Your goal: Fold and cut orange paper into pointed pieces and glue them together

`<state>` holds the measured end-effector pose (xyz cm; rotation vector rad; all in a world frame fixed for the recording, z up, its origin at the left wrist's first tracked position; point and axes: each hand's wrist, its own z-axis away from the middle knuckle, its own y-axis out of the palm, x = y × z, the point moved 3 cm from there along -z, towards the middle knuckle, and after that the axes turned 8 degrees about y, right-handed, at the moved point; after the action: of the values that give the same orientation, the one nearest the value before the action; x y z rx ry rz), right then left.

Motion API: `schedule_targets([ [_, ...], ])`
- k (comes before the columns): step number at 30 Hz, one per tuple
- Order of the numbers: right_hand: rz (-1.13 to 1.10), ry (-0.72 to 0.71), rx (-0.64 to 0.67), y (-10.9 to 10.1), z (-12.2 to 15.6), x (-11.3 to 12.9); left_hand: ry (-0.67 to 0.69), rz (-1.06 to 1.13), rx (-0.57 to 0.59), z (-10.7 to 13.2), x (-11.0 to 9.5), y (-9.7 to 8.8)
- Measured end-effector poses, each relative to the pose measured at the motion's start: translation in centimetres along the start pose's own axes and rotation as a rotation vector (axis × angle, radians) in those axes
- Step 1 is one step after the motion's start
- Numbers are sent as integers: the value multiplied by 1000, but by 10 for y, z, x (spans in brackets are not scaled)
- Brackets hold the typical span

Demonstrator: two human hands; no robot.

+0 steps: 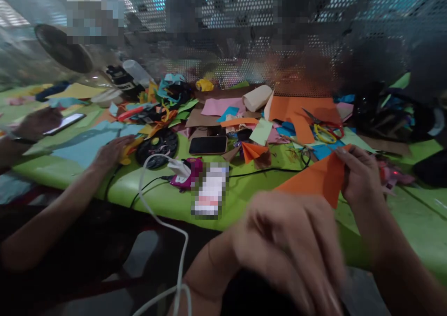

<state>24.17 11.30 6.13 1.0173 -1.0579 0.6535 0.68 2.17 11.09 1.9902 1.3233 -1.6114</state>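
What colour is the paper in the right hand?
The paper is orange, clearest in the head view.

— Counts, quick?
— Wearer's left hand (289, 241), right hand (361, 169), two other hands (113, 151) are showing: four.
— Next?
— One dark phone (208, 145), one lit phone (66, 123), one pixelated phone (210, 190) are showing: three.
— Next?
— One fan (63, 48), one clear cup (135, 71) are showing.
— Scissors (316, 121)?
— I'm squinting: can't tell one pair or two.
— Held?
— One orange sheet (321, 178) is being held.
— Rest?
— Paper scraps (220, 106) are overlapping too much to count.
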Motion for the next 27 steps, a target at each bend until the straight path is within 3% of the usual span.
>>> schedule_targets([
  [1, -2, 12, 13, 1, 0, 0, 40, 41, -53, -18, 3, -11],
  [3, -9, 29, 35, 3, -1, -1, 137, 244, -310, -48, 14, -33],
  [4, -8, 28, 44, 4, -1, -1, 135, 281, -342, -60, 22, -39],
  [7, 0, -25, 35, 6, -3, 1, 41, 119, -324, -83, 47, -43],
  [11, 40, -68, 20, 11, -5, 1, -4, -155, -205, -90, 79, -32],
  [16, 108, -101, 101, 21, -8, -2, -85, -38, -229, -93, 115, -20],
  [21, 261, 8, 240, 28, -14, -14, -194, 7, -266, -91, 122, -30],
  [24, 272, -5, 179, 23, -18, -14, -243, -19, -200, -88, 120, -35],
  [27, 262, -118, 111, 16, -18, -8, -265, -46, -246, -85, 123, -39],
])
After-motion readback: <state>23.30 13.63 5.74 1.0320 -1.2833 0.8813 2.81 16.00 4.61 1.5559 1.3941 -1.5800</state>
